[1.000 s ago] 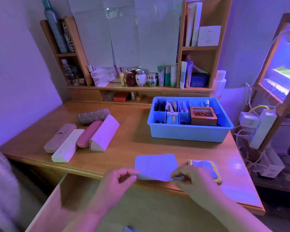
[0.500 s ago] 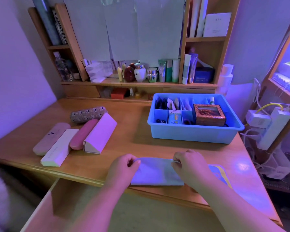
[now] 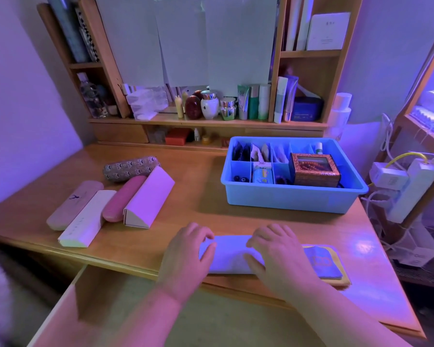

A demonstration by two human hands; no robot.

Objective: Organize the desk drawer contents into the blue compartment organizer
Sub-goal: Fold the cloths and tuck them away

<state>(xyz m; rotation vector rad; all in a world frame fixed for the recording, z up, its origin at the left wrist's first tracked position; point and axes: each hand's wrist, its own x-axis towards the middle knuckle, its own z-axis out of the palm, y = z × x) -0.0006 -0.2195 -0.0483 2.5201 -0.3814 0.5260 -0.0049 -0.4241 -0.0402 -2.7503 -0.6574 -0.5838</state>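
A pale folded cloth lies near the desk's front edge. My left hand presses its left end and my right hand presses its right end, fingers curled over the cloth. Just right of it sits a blue cloth with a yellow border. The blue compartment organizer stands at the back right; its small cells hold packets and small items, and an ornate brown box sits inside. The open wooden drawer is below the desk edge.
Several glasses cases lie at the left: a patterned one, a pink one, a triangular white one, a long white box. Shelves with bottles stand behind. A power strip with cables hangs at the right.
The cloth was held up flat by its near corners, then folded over into a narrow strip. Both hands came down on top of it. The view tilted up and closer.
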